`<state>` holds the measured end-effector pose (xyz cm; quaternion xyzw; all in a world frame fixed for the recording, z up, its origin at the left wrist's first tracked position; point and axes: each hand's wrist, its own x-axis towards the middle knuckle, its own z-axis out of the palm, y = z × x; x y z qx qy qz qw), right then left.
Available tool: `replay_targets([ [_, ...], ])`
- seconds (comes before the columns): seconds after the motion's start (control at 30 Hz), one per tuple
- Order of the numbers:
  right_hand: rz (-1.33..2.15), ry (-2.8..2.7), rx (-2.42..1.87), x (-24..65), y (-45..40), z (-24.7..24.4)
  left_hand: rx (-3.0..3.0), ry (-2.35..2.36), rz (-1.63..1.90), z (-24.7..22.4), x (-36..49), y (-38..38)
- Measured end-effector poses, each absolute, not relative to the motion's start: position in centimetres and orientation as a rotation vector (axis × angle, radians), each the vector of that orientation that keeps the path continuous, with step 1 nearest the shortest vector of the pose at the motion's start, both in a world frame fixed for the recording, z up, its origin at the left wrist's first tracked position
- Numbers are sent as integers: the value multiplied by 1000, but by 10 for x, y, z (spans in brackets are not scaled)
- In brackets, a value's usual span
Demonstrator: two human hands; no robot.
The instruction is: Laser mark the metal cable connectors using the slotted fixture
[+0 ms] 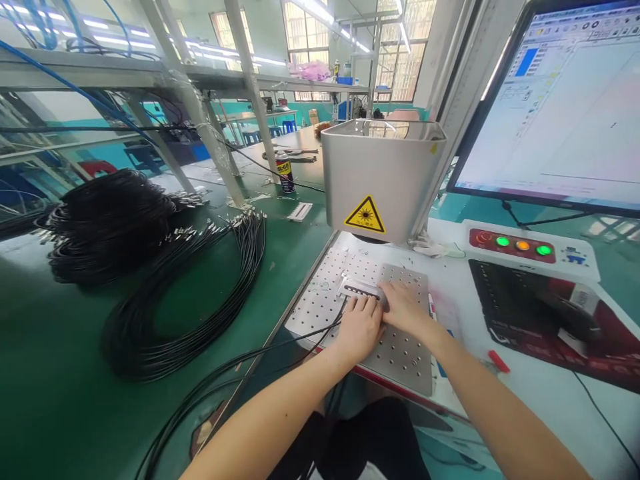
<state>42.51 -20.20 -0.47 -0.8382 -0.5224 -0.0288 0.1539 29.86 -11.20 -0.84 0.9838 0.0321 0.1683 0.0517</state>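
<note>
A small metal fixture (361,289) with a slotted opening lies on the perforated metal plate (320,293), below the laser head. Along its near edge, the bent fingers of my left hand (361,325) are pressed together over black cables (327,328), whose ends reach the fixture. My right hand (403,308) is curled round the right end of the fixture, touching my left hand; its fingertips are partly hidden. The cables trail down to the left, off the plate and past my left forearm.
A grey laser head (383,173) with a warning sticker hangs over the plate. Coiled black cables (190,327) and a larger bundle (107,220) lie on the green table. A spray can (285,173) stands behind. At right are a button panel (513,245), a mouse (570,317) and a monitor (565,113).
</note>
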Motion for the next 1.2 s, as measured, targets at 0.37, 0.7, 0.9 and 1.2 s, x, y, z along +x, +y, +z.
replay_targets([
  [0.37,-133,-1245,-1987,400,-177,63,2246,443,721,41,297,-70],
  [0.7,-255,-1576,-2311,377,-201,-7,1780,816,540,-18,287,-35],
  [0.9,-353,-1613,-2316,372,-198,-15,2165,769,462,-14,277,-23],
  [1.2,-414,-1617,-2300,372,-200,-22,3018,104,198,-15,259,-8],
])
